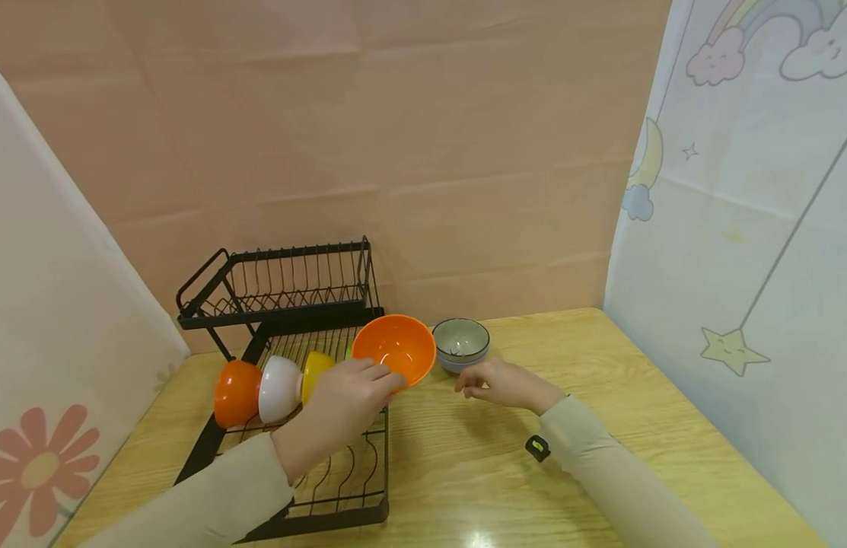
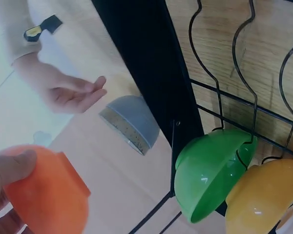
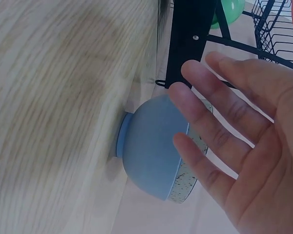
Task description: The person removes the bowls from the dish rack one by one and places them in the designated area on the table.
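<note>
My left hand [image 1: 348,399] grips an orange bowl [image 1: 394,342] by its near side, thumb and fingers at the wall, above the right edge of the black dish rack [image 1: 386,487]. In the left wrist view that orange bowl [image 2: 49,190] shows its outside and foot. Just in front of a blue bowl [image 3: 154,146] with a speckled rim band, my right hand [image 1: 508,384] hovers with relaxed fingers and holds nothing. The blue bowl stands upright on the table to the right of the rack; in the right wrist view my fingers [image 3: 224,141] overlap its rim.
On their sides in the rack stand an orange bowl [image 1: 236,393], a white bowl [image 1: 279,390], a yellow bowl [image 1: 316,371] and a green bowl [image 2: 210,168], in a row. The rack's raised upper basket [image 1: 293,308] stands behind them. Printed cloth walls [image 1: 759,251] border the wooden table [image 1: 478,472].
</note>
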Motion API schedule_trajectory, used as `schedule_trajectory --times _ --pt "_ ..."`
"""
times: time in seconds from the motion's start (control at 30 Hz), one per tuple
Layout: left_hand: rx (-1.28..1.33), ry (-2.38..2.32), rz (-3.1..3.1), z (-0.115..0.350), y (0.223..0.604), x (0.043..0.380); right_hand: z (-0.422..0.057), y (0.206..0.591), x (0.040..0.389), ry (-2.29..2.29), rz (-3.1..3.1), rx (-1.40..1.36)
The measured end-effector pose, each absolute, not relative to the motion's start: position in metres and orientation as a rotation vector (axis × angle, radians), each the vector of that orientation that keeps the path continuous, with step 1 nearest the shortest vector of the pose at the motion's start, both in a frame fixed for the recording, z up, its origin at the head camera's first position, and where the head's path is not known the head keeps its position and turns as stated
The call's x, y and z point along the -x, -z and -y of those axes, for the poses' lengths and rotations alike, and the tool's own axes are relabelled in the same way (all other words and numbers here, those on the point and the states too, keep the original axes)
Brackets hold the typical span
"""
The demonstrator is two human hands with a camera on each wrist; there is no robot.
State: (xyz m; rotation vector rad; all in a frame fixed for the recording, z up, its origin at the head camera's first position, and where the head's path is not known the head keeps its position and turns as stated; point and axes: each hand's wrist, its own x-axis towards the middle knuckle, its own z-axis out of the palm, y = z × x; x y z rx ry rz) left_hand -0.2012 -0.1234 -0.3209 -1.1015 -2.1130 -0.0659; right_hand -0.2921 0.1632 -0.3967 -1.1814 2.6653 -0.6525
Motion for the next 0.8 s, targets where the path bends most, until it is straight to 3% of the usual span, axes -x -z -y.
schedule_trajectory --times 0.8 --pt "1.233 0.068 2.155 0.105 0.345 0.204 -0.167 0.398 0.293 0.669 -2.684 1.242"
